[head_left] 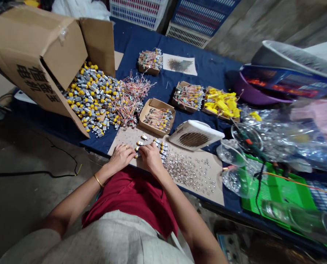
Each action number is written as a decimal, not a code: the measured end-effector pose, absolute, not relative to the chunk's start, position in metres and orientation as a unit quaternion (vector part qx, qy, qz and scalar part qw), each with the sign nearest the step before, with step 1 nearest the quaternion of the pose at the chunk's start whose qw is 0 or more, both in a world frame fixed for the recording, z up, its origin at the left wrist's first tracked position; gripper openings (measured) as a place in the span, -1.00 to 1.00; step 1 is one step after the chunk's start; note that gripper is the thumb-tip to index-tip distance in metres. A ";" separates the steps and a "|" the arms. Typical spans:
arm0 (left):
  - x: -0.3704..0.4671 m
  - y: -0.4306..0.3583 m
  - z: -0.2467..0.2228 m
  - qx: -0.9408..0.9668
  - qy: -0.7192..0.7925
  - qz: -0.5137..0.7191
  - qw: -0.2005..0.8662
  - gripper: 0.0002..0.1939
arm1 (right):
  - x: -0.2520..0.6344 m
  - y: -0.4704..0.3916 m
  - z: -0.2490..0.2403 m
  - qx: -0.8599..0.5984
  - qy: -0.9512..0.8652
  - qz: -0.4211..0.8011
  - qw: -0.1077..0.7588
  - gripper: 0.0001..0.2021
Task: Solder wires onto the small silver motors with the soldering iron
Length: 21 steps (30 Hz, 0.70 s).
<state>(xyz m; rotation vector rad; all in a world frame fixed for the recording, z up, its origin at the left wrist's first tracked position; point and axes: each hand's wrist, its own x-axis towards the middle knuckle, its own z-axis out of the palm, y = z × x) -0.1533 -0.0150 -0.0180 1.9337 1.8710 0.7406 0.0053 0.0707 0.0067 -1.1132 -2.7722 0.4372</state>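
Observation:
My left hand [122, 155] has its fingers closed at the edge of the cardboard sheet, with the fingertips against a small motor [136, 155] that has a yellow end. Close beside it, my right hand [151, 158] is bent down in a pinch over the same column of motors; its own fingers hide whatever is in them. Another motor [144, 137] lies just beyond both hands. More motors [163, 148] are lined up to the right of my right hand. Many small shiny metal pieces [184, 170] are spread over the cardboard sheet [216, 179].
A tipped cardboard box [17, 40] spills loose motors [92, 95] at left. Wired parts [133, 91] lie beside them. A small box of wired parts [157, 119] and a white speaker-like object [194, 135] stand beyond the sheet. A green tray [286, 190] is at right.

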 end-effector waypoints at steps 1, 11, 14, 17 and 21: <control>-0.154 -0.013 -0.017 0.679 0.667 0.257 0.169 -0.81 | 0.005 0.071 0.006 -0.366 -0.918 0.142 0.062 -0.72; -0.138 -0.014 -0.009 0.693 0.653 0.232 0.197 -0.82 | 0.003 0.078 0.005 -0.366 -0.922 0.113 0.064 -0.71; -0.139 -0.009 -0.005 0.662 0.665 0.226 0.261 -0.84 | 0.001 0.081 0.005 -0.377 -0.921 0.088 0.053 -0.70; -0.144 0.003 0.003 0.658 0.673 0.180 0.288 -0.76 | -0.001 0.085 0.005 -0.389 -0.917 0.077 0.038 -0.69; -0.149 0.016 0.007 0.648 0.715 0.147 0.215 -0.69 | 0.001 0.092 0.009 -0.398 -0.914 0.074 0.031 -0.69</control>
